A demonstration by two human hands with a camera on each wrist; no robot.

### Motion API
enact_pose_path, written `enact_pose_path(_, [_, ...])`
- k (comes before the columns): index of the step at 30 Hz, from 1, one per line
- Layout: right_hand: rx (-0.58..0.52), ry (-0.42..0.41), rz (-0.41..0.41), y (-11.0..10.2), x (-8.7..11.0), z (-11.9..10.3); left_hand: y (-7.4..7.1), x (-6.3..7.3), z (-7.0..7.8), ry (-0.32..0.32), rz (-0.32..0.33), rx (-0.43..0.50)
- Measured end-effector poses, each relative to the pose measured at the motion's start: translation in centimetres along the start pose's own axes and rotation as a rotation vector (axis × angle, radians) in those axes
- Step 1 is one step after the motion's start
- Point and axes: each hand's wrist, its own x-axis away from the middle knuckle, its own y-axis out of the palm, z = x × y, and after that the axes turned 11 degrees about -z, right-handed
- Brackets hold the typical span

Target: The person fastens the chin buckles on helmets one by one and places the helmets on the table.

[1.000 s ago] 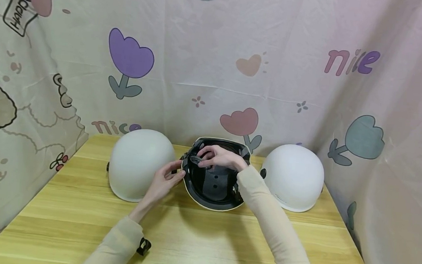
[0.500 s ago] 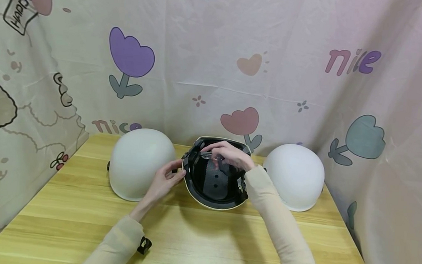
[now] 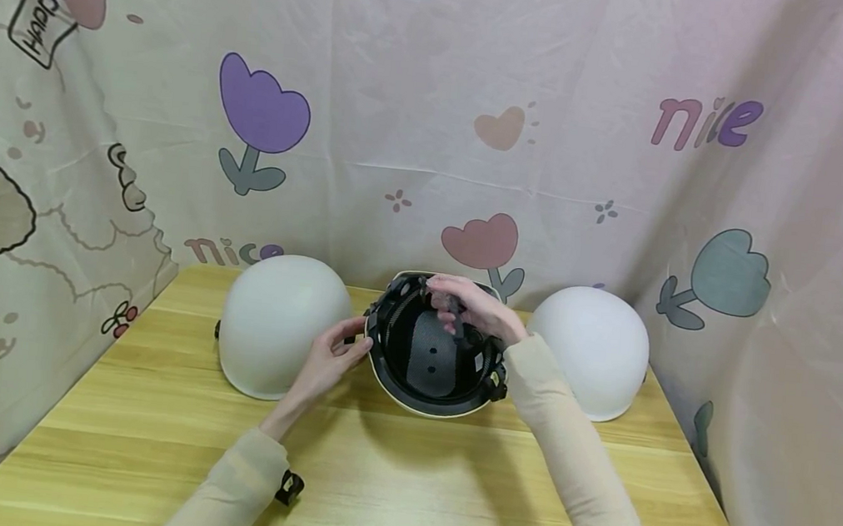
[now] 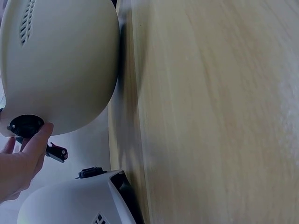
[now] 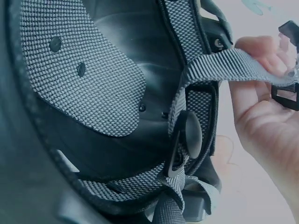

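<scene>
A white helmet (image 3: 431, 412) lies tipped back in the middle of the table, its black interior with grey mesh padding (image 3: 432, 354) facing me. My left hand (image 3: 330, 359) holds its left edge; the left wrist view shows the fingers on a round black side fitting (image 4: 26, 125). A black clip (image 4: 57, 152) hangs beside them. Over the helmet's opening my right hand (image 3: 479, 307) grips a grey chin strap (image 5: 224, 65). By its fingers in the right wrist view is a black buckle (image 5: 285, 97). Part of the strap is hidden by that hand in the head view.
On either side stand two more white helmets, one left (image 3: 280, 326) and one right (image 3: 590, 353), domes up. The wooden table (image 3: 402, 487) ends at a printed curtain (image 3: 405, 111) behind. A black wrist device (image 3: 289, 488) sits at my left sleeve.
My right hand has moved right across the helmet's opening with the strap, uncovering more of the padding. The left hand has stayed at the helmet's left edge.
</scene>
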Motion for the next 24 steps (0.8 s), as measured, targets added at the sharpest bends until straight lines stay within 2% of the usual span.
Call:
enact_pose_path(4, [0.050,-0.045,0.015,0.2,0.6,-0.1,0.0,0.0,0.0,-0.003,-0.002,0.003])
enact_pose_path(10, [0.067,-0.125,0.043,0.0,1.8,0.1,0.1,0.0,0.0,-0.004,-0.001,0.014])
enact_pose_path(18, [-0.002,-0.269,0.066,-0.9,3.6,0.3,0.1,-0.1,-0.1,-0.002,0.003,0.012])
enact_pose_path(24, [-0.022,-0.317,0.044,-1.7,4.8,0.5,0.1,-0.1,-0.1,0.000,0.001,0.012])
